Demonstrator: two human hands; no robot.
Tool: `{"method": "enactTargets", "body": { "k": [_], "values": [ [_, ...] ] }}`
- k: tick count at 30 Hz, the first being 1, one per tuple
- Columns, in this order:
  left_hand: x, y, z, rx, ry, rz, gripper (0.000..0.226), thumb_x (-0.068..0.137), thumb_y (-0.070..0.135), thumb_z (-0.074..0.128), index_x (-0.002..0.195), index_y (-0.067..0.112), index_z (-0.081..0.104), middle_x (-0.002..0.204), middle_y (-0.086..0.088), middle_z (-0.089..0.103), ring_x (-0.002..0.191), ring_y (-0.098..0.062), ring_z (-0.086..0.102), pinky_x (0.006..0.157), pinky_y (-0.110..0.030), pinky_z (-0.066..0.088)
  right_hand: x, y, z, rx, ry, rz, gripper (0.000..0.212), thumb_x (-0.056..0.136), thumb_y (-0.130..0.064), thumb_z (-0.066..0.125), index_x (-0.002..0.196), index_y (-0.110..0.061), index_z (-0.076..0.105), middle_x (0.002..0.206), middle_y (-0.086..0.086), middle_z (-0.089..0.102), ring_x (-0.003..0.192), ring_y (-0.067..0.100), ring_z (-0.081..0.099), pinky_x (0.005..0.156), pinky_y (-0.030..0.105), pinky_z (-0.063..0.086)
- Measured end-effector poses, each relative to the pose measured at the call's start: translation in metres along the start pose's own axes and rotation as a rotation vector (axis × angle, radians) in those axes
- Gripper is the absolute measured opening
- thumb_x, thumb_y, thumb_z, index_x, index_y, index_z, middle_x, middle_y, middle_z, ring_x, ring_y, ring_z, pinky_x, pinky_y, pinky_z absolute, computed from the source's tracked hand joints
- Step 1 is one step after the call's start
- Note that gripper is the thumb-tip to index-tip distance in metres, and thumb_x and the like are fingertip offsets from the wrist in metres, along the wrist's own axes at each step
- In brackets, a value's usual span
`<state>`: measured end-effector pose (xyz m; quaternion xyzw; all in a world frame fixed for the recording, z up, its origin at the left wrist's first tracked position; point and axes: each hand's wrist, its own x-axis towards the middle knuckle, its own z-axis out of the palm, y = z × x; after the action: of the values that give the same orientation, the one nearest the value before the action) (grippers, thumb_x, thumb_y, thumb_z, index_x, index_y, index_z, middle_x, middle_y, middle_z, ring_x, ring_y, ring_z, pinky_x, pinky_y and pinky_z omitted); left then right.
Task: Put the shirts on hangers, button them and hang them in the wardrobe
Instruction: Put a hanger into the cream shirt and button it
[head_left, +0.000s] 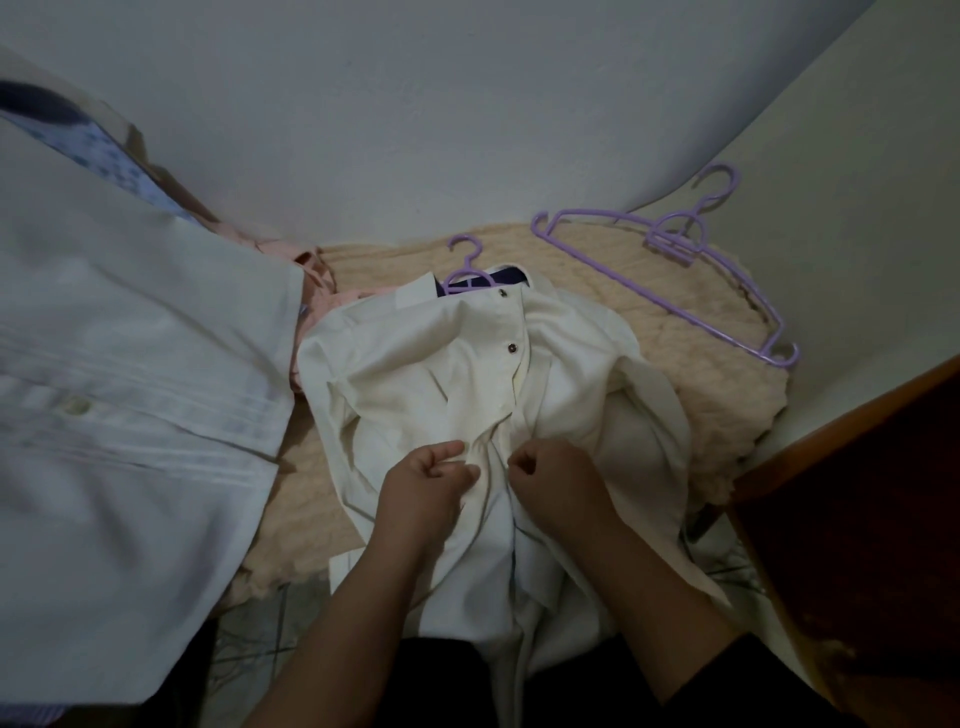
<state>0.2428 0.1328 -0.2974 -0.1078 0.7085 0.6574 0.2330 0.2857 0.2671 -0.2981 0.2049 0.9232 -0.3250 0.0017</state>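
Observation:
A cream shirt (415, 374) lies front-up on a beige blanket (675, 332), with a purple hanger (464, 260) inside its collar and the hook sticking out at the top. Two dark buttons on the upper placket look fastened. My left hand (423, 480) pinches the left edge of the placket at mid-chest. Close beside it, my right hand (553, 475) pinches the right edge. Below my hands the shirt front hangs apart.
Empty purple hangers (670, 241) lie at the blanket's far right corner. A pale striped shirt (119, 415) hangs close on the left, with pink cloth (322, 299) behind it. A dark wooden piece of furniture (857, 519) stands at the right. White walls close the back.

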Motion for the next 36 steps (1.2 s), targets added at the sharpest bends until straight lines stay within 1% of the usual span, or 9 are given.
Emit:
{"method": "enactTargets", "body": {
  "k": [6,9,12,16,20,24,29,33,36],
  "values": [
    [0.000,-0.013,0.001,0.047,-0.010,-0.021,0.026,0.082,-0.005,0.067,0.101,0.013,0.067,0.071,0.000,0.056,0.039,-0.003,0.044,0.038,-0.015,0.036,0.001,0.003,0.010,-0.229,0.020,-0.077,0.025,0.094,-0.026,0.047,0.101,-0.015,0.069,0.104,0.007,0.058,0.094,0.022,0.056,0.073,0.026,0.038],
    [-0.001,-0.014,0.000,0.045,-0.029,0.002,0.036,0.079,-0.012,0.063,0.104,0.014,0.067,0.079,0.003,0.061,0.063,-0.007,0.058,0.057,-0.016,0.046,0.001,0.002,0.009,-0.140,0.040,-0.033,0.023,0.092,-0.022,0.050,0.101,-0.015,0.070,0.102,0.005,0.062,0.091,0.020,0.058,0.074,0.025,0.042],
    [0.000,-0.013,0.000,0.042,-0.083,0.040,0.044,0.079,-0.016,0.057,0.110,0.014,0.066,0.090,0.003,0.068,0.082,-0.010,0.064,0.077,-0.024,0.050,-0.001,-0.002,0.006,0.164,0.029,0.082,0.016,0.087,-0.015,0.057,0.085,-0.013,0.073,0.080,-0.002,0.068,0.073,0.012,0.059,0.064,0.021,0.039],
    [-0.001,-0.010,0.003,-0.053,-0.172,0.016,0.045,0.082,-0.022,0.048,0.113,0.010,0.061,0.088,0.001,0.068,0.071,0.001,0.066,0.067,-0.014,0.050,0.001,-0.004,0.007,0.615,-0.026,0.312,0.031,0.082,-0.006,0.062,0.053,-0.017,0.065,0.044,-0.006,0.057,0.050,0.013,0.052,0.058,0.027,0.041],
    [-0.005,-0.012,0.005,-0.084,-0.159,-0.003,0.029,0.086,-0.006,0.060,0.110,0.010,0.064,0.092,-0.004,0.072,0.065,-0.006,0.062,0.058,-0.018,0.047,0.005,-0.005,0.012,0.750,-0.036,0.422,0.018,0.081,-0.004,0.059,0.066,0.001,0.066,0.049,0.009,0.054,0.045,0.020,0.047,0.050,0.028,0.039],
    [-0.006,-0.015,0.007,-0.076,-0.135,-0.011,0.023,0.084,0.001,0.067,0.107,0.007,0.069,0.088,-0.011,0.073,0.066,-0.013,0.059,0.061,-0.023,0.047,0.006,-0.005,0.013,0.840,-0.078,0.444,0.023,0.083,0.001,0.056,0.063,-0.005,0.065,0.048,0.008,0.052,0.040,0.016,0.044,0.046,0.026,0.037],
    [-0.001,-0.018,0.007,-0.060,-0.148,-0.034,0.021,0.087,0.002,0.063,0.106,0.007,0.072,0.067,-0.001,0.067,0.048,-0.002,0.052,0.051,-0.016,0.044,0.005,0.000,0.014,0.754,-0.099,0.335,0.026,0.086,-0.003,0.060,0.062,-0.013,0.064,0.045,-0.003,0.054,0.037,0.006,0.044,0.043,0.020,0.035],
    [0.001,-0.018,0.007,-0.127,-0.187,-0.081,0.019,0.091,0.006,0.058,0.104,0.007,0.072,0.091,-0.014,0.074,0.090,-0.028,0.071,0.088,-0.040,0.055,0.005,0.000,0.010,0.520,-0.061,0.164,0.013,0.088,-0.008,0.060,0.083,-0.010,0.071,0.067,-0.010,0.062,0.061,-0.004,0.053,0.056,0.001,0.037],
    [0.003,-0.019,0.007,-0.168,-0.191,-0.089,0.020,0.091,0.007,0.058,0.106,0.004,0.071,0.097,-0.018,0.073,0.098,-0.033,0.068,0.095,-0.045,0.051,0.003,-0.001,0.009,0.456,-0.046,0.116,0.017,0.089,-0.008,0.057,0.095,-0.007,0.072,0.081,-0.004,0.064,0.073,0.002,0.056,0.060,-0.003,0.037]
  ]
}}
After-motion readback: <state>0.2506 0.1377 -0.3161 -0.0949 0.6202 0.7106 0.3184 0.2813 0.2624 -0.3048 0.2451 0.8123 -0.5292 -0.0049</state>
